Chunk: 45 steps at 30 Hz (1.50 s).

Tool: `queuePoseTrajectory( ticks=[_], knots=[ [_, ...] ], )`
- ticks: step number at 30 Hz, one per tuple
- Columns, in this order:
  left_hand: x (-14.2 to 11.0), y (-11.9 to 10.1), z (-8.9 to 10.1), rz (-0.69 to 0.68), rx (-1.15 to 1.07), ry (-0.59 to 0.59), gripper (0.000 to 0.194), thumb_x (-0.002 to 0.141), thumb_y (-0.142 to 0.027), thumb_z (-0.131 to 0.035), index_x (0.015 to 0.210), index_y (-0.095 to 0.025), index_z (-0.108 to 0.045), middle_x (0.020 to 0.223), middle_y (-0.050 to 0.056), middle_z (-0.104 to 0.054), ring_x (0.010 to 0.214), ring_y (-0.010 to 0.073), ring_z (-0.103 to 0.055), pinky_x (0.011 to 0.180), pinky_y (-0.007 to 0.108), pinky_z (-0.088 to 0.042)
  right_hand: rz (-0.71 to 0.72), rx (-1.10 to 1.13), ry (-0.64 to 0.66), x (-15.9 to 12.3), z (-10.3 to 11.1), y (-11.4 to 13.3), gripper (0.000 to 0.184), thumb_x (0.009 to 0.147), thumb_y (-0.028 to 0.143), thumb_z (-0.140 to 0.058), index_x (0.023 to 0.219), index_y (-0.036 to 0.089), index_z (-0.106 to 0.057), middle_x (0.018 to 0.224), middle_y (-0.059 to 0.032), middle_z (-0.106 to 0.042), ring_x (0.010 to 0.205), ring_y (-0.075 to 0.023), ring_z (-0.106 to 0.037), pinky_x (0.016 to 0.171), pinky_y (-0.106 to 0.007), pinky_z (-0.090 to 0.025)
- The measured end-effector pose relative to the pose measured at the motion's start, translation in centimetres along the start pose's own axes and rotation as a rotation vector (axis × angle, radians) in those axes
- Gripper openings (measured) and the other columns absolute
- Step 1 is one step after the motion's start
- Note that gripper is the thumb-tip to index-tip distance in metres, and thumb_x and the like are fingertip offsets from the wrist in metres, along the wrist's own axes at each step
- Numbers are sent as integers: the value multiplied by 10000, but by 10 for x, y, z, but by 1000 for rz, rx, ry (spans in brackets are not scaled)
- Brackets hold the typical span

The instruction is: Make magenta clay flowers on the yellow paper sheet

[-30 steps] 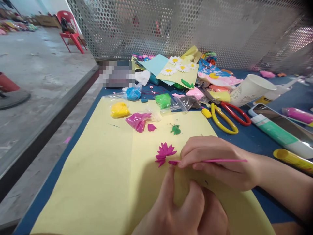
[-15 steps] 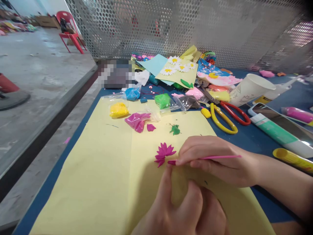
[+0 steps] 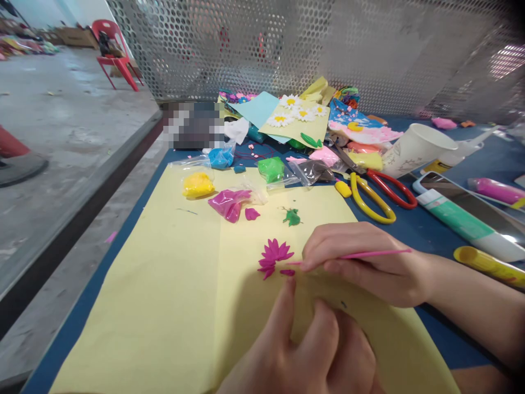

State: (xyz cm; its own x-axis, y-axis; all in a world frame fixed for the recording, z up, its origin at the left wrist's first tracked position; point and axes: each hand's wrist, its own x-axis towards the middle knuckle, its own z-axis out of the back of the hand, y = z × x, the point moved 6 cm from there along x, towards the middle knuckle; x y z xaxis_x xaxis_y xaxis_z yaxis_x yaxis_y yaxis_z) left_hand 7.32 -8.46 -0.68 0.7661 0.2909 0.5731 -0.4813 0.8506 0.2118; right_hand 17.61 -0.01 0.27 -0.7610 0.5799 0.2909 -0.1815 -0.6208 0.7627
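My right hand (image 3: 365,262) pinches a thin pink clay modelling tool (image 3: 375,254), its fine tip pointing left just above a small loose magenta clay petal (image 3: 287,272). My left hand (image 3: 303,350) reaches up from below with the index finger stretched out, its tip touching the lower side of that petal; the other fingers are curled and nothing is held. Just left of the petal, a half-round magenta clay flower (image 3: 275,254) of pointed petals lies on the yellow paper (image 3: 164,295). Above are a lump of magenta clay (image 3: 252,214) and a green clay piece (image 3: 292,217).
Bags of yellow clay (image 3: 198,185), magenta clay (image 3: 229,205) and green clay (image 3: 271,169) lie along the paper's top. Scissors (image 3: 373,200), a paper cup (image 3: 418,148), a phone (image 3: 471,219) and a yellow tube (image 3: 488,265) sit right. A perforated metal panel (image 3: 246,49) stands behind.
My right hand has lifted slightly up and right, so the tool's tip has come off the magenta petal. The left index fingertip has shifted slightly right, still at the petal.
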Motion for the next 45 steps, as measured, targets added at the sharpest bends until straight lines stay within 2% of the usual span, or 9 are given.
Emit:
queuePoseTrajectory(
  ticks=[4,10,15,20,26,31,36,40,45],
  knots=[
    [0,-1,-1,-20,-5,7,141,894,-175,-555,942,-231,-676,846,-42,-647,830,139,-613,845,344,-585,35,-138,27,2,-3,5,269,877,76,-453,1056,199,-613,901,-75,-686,825,-179,-632,721,-300,-527],
    [1,0,-3,-31,0,32,151,915,-233,-534,971,-223,-674,880,-25,-660,858,166,-624,818,354,-590,73,-183,83,3,-7,10,263,836,136,-514,1056,258,-591,902,-56,-693,763,-211,-644,631,-327,-527],
    [4,-1,-2,-36,-1,10,195,932,-224,-500,978,-250,-688,905,-44,-662,828,162,-634,778,362,-615,56,-184,56,2,-4,9,214,874,133,-481,1037,224,-586,897,-67,-687,788,-199,-639,664,-310,-520],
    [3,-1,-2,-39,12,21,219,940,-230,-481,973,-256,-696,877,-44,-656,823,169,-642,755,375,-630,89,-196,138,-1,-7,11,231,897,93,-449,1068,153,-591,970,-88,-663,836,-159,-601,703,-281,-477],
    [4,0,-1,-38,22,18,204,934,-245,-501,970,-260,-702,873,-36,-656,809,161,-637,755,378,-631,83,-199,123,-1,-5,10,232,893,63,-434,1054,131,-587,916,-94,-656,832,-154,-593,710,-280,-467],
    [5,0,-1,-34,-5,21,224,945,-259,-479,964,-264,-702,842,-32,-651,808,162,-630,758,389,-625,105,-181,132,-1,-6,11,214,895,83,-454,1047,140,-595,924,-87,-656,812,-149,-585,696,-277,-467],
    [4,1,-1,-26,-5,17,220,935,-231,-487,954,-258,-704,861,-33,-657,805,152,-622,777,372,-617,63,-135,67,-1,-4,7,240,905,47,-424,1054,128,-593,936,-103,-669,880,-164,-601,757,-299,-492],
    [3,0,-1,-33,3,13,221,938,-235,-482,966,-267,-698,872,-41,-658,790,152,-624,759,369,-622,73,-104,115,0,-6,8,231,897,83,-455,1061,172,-590,939,-86,-684,837,-174,-606,731,-305,-505],
    [3,-1,-1,-25,6,27,244,949,-225,-458,971,-261,-698,855,-27,-663,844,164,-634,748,380,-630,42,-133,91,1,-5,6,243,880,72,-476,1059,181,-598,958,-68,-690,880,-163,-616,777,-283,-507]
  ],
)
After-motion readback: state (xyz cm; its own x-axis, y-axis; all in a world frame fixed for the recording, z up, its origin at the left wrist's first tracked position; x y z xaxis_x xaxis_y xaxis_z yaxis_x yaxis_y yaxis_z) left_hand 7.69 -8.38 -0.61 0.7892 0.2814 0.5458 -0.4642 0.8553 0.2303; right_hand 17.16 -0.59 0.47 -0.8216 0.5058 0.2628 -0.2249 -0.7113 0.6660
